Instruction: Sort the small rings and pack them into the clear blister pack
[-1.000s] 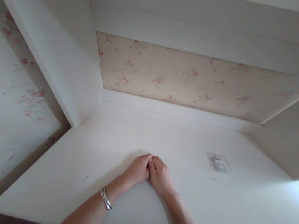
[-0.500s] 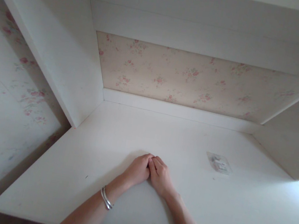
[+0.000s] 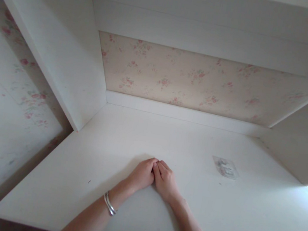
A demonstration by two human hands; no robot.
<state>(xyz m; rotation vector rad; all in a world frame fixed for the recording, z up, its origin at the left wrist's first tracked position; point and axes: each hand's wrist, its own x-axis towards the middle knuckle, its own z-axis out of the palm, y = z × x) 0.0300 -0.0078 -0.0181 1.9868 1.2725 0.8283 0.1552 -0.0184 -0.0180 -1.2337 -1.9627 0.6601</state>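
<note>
My left hand [image 3: 141, 174] and my right hand [image 3: 167, 181] rest together on the white desktop [image 3: 145, 130], near its middle. Both are closed, with curled fingers meeting at the knuckles and thumbs side by side. No object shows in either one; the palms are hidden. A double silver bangle [image 3: 110, 204] circles my left wrist. Off to the right of my right hand, apart from it, lies a small clear plastic packet [image 3: 225, 168] with something greyish-white inside that I cannot make out.
White side panels stand at the left [image 3: 62, 61] and right [image 3: 305, 145] of the desk. A white shelf [image 3: 190, 3] overhangs the back. Behind is flowered wallpaper [image 3: 178, 76]. A small dark mark [image 3: 89, 181] sits on the desktop left of my hands.
My hands stay clasped in the same spot. Only the view has shifted very slightly.
</note>
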